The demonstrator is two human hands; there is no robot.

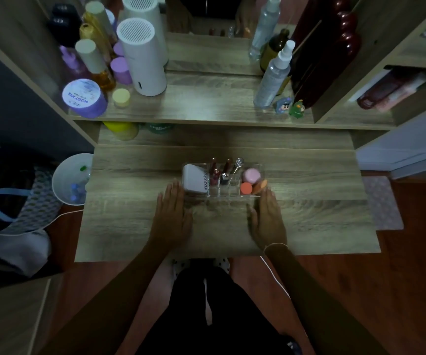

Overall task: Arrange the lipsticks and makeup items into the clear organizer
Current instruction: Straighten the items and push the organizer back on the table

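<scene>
1. You are looking down at a wood-grain dressing table (309, 221) in dim light, with your two bare forearms reaching forward from the bottom of the view.
2. The clear organizer (235, 194) sits on the table near its middle, directly ahead of your hands.
3. In the organizer's left compartment rests a white compact case (195, 181) with dark lettering along its edge, lying tilted.
4. In the narrow middle slots stand several lipsticks (226, 168), dark red and brownish, leaning slightly; one silver-capped tube (238, 163) leans beside them.
5. In the right compartment lie a pink makeup sponge (251, 175), a coral round sponge (246, 188) in front of it, and an orange sponge (260, 187) just beside that.
6. Your left hand (172, 213) lies flat on the table, palm down, fingers straight and close together, holding nothing. Its fingertips are at the organizer's front left corner, beside the white case; whether they touch it cannot be told.
7. Your right hand (268, 219) lies flat likewise, fingers extended and holding nothing, with its fingertips at the organizer's front right corner. A thin bracelet (274, 245) circles that wrist.
8. On the shelf behind, to the left, stand a white cylindrical device (142, 60), a purple tub (85, 97) and several bottles; to the right stand a clear spray bottle (274, 75) and two small figurines (290, 106).
9. A white waste bin (64, 175) stands on the floor to the left of the table.
</scene>
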